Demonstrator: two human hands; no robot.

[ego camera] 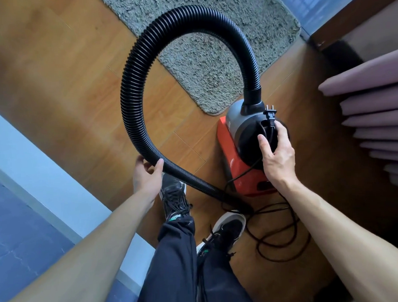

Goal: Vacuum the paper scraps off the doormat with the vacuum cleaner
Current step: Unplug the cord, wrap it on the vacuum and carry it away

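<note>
Wooden floor (53, 77) fills most of the frame, running from the upper left down to the lower right. A grey-green shaggy doormat (201, 59) lies on it at the upper centre, its rounded corner ending just beside the vacuum cleaner (238, 126).

A black ribbed hose (131, 90) rises from the top of the vacuum cleaner, arches over the doormat and comes down the left side in a wide loop. Its lower end slants to the floor near the person's shoes (175, 197) at the lower centre.

The vacuum cleaner, with a red base, grey shoulder and black top, stands on the floor right of centre. Its black cord (272, 135) lies in loose coils on the floor at the lower right.

The left hand (146, 176), left of centre, grips the hose, with the thumb over one side and the fingers round the other. The right hand (278, 156) is above the black top of the vacuum cleaner and holds the cord between thumb and fingers just below the plug (270, 115), whose two prongs point upward.
</note>
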